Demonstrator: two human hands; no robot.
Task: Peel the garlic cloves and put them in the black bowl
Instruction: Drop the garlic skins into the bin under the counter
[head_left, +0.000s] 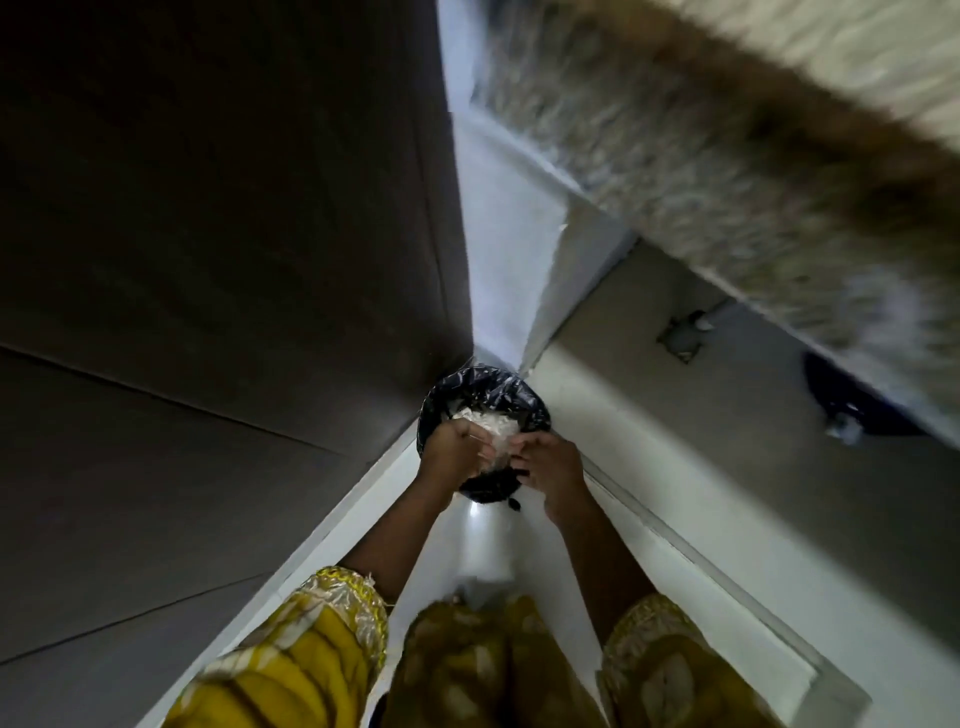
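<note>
Head view looked steeply down, and much of it was blurred. A large dark panel (208, 234) filled the left side. A speckled stone counter (727, 130) crossed the upper right, with white cabinet fronts (727, 561) below it. Two arms in yellow patterned sleeves (311, 660) reached down from the bottom edge. In the corner between the dark panel and the white fronts stood a round bin with a black liner (483, 387). Over its opening both hands held a piece of crumpled clear plastic (491, 428). The left hand (449, 449) had its grip curled around the left edge of the plastic. The right hand (553, 467) pinched the right edge with bent fingers. Whether garlic cloves lay inside the plastic, I could not tell.
</note>
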